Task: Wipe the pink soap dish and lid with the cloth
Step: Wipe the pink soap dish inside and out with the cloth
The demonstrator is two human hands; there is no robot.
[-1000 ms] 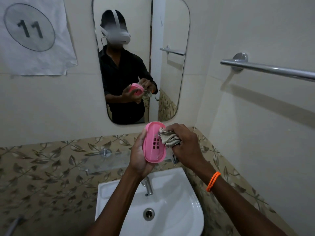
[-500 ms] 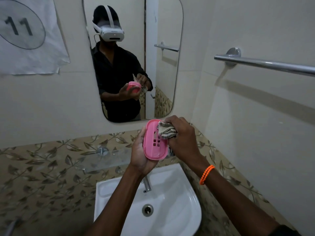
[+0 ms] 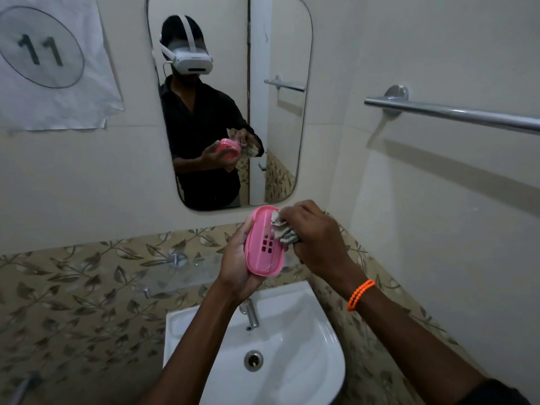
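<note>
A pink soap dish [image 3: 263,244] with small drain slots stands on edge above the sink, its hollow side facing right. My left hand [image 3: 236,264] cups it from behind and below. My right hand [image 3: 315,235] is closed around a bunched grey-white cloth [image 3: 282,230], pressing it into the upper part of the dish's hollow. An orange bead bracelet [image 3: 360,294] sits on my right wrist. I see no separate lid.
A white sink [image 3: 306,375] with a chrome tap [image 3: 251,315] lies below my hands. A glass shelf [image 3: 175,276] runs along the leaf-patterned tiles. A mirror [image 3: 274,112] hangs ahead, a chrome towel bar [image 3: 455,112] on the right wall.
The cloth in my right hand has slid a little upward inside the dish, toward its top end. My left hand still holds the dish in the same pose.
</note>
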